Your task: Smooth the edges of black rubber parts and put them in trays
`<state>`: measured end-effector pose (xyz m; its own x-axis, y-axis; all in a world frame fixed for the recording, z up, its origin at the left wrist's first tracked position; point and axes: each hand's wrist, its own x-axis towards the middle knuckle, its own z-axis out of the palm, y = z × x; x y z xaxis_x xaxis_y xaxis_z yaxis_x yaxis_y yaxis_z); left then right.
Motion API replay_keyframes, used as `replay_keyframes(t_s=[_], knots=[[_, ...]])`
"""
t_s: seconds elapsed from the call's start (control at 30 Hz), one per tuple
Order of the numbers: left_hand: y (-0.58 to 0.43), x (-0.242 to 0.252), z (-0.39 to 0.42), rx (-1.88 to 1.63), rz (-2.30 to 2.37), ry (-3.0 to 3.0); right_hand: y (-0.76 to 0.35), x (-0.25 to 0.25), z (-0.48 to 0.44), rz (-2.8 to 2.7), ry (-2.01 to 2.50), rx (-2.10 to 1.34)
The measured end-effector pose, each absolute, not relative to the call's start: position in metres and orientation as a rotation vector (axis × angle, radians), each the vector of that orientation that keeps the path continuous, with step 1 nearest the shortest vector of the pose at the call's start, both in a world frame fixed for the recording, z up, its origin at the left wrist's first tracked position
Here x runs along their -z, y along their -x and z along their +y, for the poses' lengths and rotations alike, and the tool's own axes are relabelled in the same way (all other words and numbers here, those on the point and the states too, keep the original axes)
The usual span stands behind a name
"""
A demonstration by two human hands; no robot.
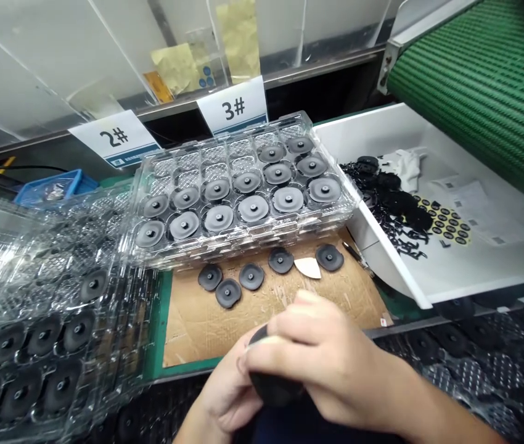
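Left hand and right hand both grip a black rounded piece, mostly covered, maybe plastic, near a brown cardboard sheet.

There is flat open room on the brown cardboard, most of all at its front left. A hand could slide up the left side of the cardboard to the clear tray. In the middle, five black discs and a white piece lie in the way, with just small gaps. On the right, a pen and the tall wall of the white bin block the path. A pile of plastic trays blocks the left. Two number cards stand behind the clear tray.
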<state>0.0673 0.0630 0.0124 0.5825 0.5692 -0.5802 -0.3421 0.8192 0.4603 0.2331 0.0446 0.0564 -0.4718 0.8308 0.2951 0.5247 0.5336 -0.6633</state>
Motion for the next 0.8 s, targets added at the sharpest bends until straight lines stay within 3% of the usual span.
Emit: replay_keyframes(t_s=[0.17, 0.37, 0.5, 0.67, 0.8], knots=[[-0.063, -0.014, 0.069, -0.605, 0.770, -0.284, -0.225, -0.048, 0.017, -1.937, 1.435, -0.421], [-0.062, -0.020, 0.072, -0.654, 0.739, -0.294, -0.233, -0.025, 0.008, -1.497, 1.452, -0.805], [-0.063, -0.025, 0.071, -0.629, 0.733, -0.251, -0.235, -0.031, 0.016, -1.216, 1.674, -0.747], [-0.059, -0.023, 0.070, -0.645, 0.766, -0.284, -0.203, -0.052, 0.024, -1.524, 1.365, -0.456], [-0.051, -0.014, 0.068, -0.712, 0.832, -0.322, -0.185, -0.053, 0.040, -1.793, 1.261, -0.626]])
